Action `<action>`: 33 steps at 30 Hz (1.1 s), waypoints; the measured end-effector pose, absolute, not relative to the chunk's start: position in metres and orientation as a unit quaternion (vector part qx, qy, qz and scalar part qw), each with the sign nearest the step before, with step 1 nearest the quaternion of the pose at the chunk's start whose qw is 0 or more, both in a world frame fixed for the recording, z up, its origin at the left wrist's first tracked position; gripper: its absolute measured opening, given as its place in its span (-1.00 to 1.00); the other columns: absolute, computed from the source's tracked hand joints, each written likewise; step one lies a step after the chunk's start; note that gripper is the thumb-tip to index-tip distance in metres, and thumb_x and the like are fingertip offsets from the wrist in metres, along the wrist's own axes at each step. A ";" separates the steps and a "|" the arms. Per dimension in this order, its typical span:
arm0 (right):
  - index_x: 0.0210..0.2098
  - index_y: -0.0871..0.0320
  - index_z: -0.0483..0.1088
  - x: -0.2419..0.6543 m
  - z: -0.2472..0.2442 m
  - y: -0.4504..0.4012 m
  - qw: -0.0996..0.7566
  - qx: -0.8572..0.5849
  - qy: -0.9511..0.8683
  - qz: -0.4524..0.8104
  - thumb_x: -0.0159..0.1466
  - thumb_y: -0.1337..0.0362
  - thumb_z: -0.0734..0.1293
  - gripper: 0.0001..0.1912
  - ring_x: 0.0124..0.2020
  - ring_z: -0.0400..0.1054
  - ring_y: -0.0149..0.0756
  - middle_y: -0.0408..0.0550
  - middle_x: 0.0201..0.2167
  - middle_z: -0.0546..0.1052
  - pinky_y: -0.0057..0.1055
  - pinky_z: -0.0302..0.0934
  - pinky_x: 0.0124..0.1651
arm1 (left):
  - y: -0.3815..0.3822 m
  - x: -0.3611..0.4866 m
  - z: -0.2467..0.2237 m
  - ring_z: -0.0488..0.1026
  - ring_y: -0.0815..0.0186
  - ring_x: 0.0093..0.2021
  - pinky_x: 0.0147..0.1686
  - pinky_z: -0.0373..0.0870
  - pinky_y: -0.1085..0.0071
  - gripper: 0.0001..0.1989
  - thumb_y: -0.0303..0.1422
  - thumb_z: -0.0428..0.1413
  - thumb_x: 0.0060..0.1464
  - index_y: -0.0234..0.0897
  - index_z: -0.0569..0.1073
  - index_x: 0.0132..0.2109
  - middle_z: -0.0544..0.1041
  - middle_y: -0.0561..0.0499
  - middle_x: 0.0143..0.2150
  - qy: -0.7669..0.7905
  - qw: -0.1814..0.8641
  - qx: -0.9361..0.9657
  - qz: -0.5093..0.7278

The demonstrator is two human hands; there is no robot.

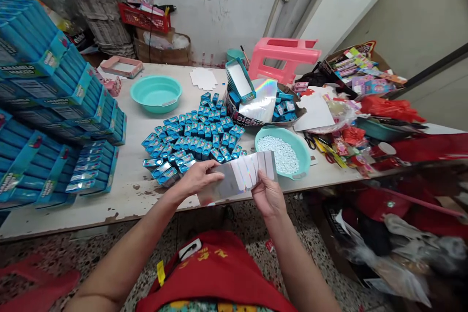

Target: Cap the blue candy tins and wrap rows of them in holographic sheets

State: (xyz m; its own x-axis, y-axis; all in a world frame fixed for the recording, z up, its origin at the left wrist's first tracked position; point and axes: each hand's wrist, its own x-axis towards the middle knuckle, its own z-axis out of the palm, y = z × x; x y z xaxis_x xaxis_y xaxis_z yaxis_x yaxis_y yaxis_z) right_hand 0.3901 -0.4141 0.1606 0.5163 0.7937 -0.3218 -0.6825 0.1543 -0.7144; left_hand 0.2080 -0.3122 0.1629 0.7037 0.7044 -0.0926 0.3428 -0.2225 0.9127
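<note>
A silvery sheet (223, 186) with several pale, overlapping strips (245, 171) is held over the table's front edge. My left hand (200, 178) pinches its left part between thumb and fingers. On the right, my right hand (268, 194) grips the strips, thumb on top. Just behind my left hand stand many small blue boxes (197, 130) in a loose group. A turquoise basin (305, 156) of small white pieces (280, 154) sits behind my right hand.
Stacked blue display boxes (54, 87) rise at the left. An empty turquoise basin (156, 91) lies farther back. An open carton (243, 119) holds blue boxes and shiny film. Beyond it is a pink stool (281, 56). Scissors, packets and red bags (391, 108) clutter the right.
</note>
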 end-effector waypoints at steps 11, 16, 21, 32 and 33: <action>-0.09 0.15 0.40 0.405 0.153 -0.436 0.769 -0.447 -0.036 0.456 0.09 0.45 0.36 -0.63 -0.07 0.43 -0.35 -0.11 -0.17 0.57 -0.33 0.27 0.10 | -0.315 0.217 0.185 0.38 0.33 -0.38 -0.40 0.27 0.50 -0.65 -0.14 -0.02 0.06 -0.29 0.53 -0.31 0.51 0.03 -0.39 0.326 0.495 0.788 0.167; -0.06 0.12 0.39 0.408 0.165 -0.443 0.777 -0.445 -0.051 0.443 0.08 0.45 0.37 -0.59 -0.07 0.43 -0.33 -0.11 -0.14 0.56 -0.31 0.30 0.07 | -0.315 0.216 0.211 0.37 0.35 -0.40 -0.42 0.25 0.52 -0.67 -0.16 -0.04 0.08 -0.27 0.53 -0.32 0.50 0.05 -0.40 0.307 0.479 0.806 0.163; -0.04 0.13 0.38 0.408 0.171 -0.447 0.778 -0.456 -0.078 0.426 0.06 0.42 0.40 -0.54 -0.10 0.43 -0.32 -0.09 -0.14 0.55 -0.31 0.31 0.03 | -0.312 0.216 0.225 0.33 0.36 -0.46 -0.47 0.22 0.50 -0.67 -0.16 -0.04 0.07 -0.27 0.51 -0.37 0.44 0.05 -0.47 0.311 0.516 0.784 0.153; -0.07 0.13 0.36 0.410 0.116 -0.450 0.717 -0.613 -0.107 0.313 -0.04 0.28 0.47 -0.48 -0.07 0.37 -0.27 -0.04 -0.11 0.49 -0.24 0.26 0.03 | -0.301 0.216 0.168 0.32 0.35 -0.47 -0.46 0.13 0.49 -0.70 -0.20 -0.06 0.11 -0.23 0.49 -0.37 0.45 0.05 -0.48 0.329 0.393 0.851 0.118; -0.04 0.11 0.34 0.410 0.107 -0.452 0.697 -0.659 -0.129 0.252 -0.04 0.27 0.47 -0.44 0.02 0.30 -0.25 -0.02 -0.02 0.44 -0.22 0.17 0.11 | -0.302 0.216 0.154 0.32 0.35 -0.48 -0.46 0.10 0.48 -0.71 -0.21 -0.06 0.11 -0.22 0.48 -0.38 0.45 0.04 -0.50 0.347 0.362 0.859 0.110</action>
